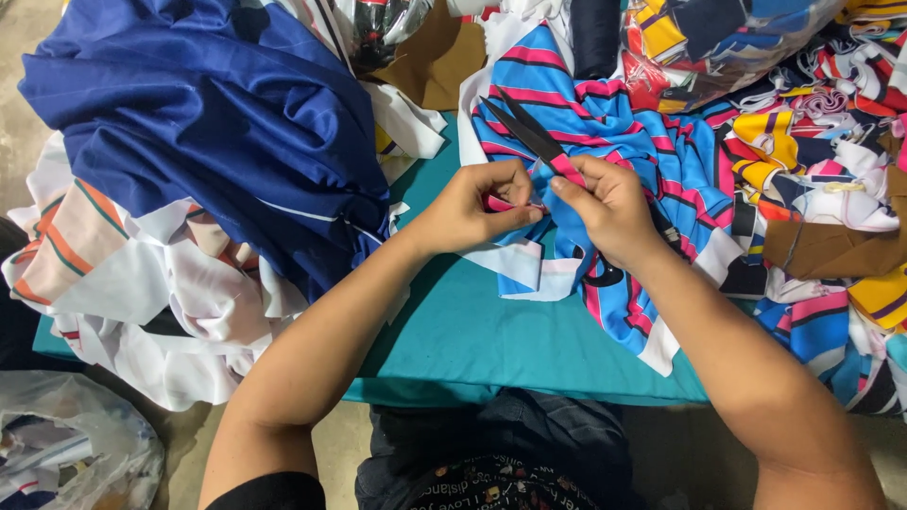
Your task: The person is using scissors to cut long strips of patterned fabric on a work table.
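Left hand [472, 206] pinches striped fabric [605, 132]; right hand [609, 210] grips scissors [529, 132].

My arms are bare; above my left elbow there is a black sleeve [274, 493], beside my dark jeans [510, 434].

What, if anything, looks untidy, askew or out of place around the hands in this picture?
Nothing looks damaged or spilled. The left hand and right hand pinch a striped blue and pink fabric piece, the right also holding black scissors. Cloth is simply heaped loosely: a blue pile and white offcuts overhang the teal table.
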